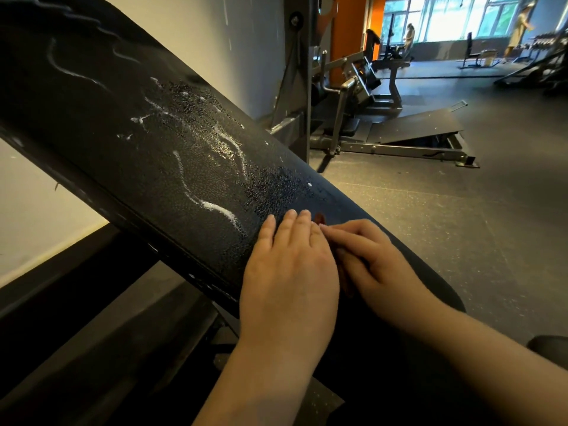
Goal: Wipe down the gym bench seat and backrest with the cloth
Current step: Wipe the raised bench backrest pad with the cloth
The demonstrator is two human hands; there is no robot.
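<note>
Left hand (289, 265) flat, fingers straight, low on the backrest (123, 133), right hand (375, 265) bent over a dark red scrap, probably the cloth (319, 217), grip unclear to us; foam streaks (215, 207) and droplets (196, 99) above lie unwiped, so we judge most wiping undone.

bare left hand (289, 272) and right hand (379, 265), forearms bare too.

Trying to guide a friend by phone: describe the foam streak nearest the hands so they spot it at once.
On the long black slanted bench pad, go down to the left hand, flat near its lower end. Just up-left of its fingertips is the foam streak: short, thick, solid white, unlike the thin squiggles above.
</note>
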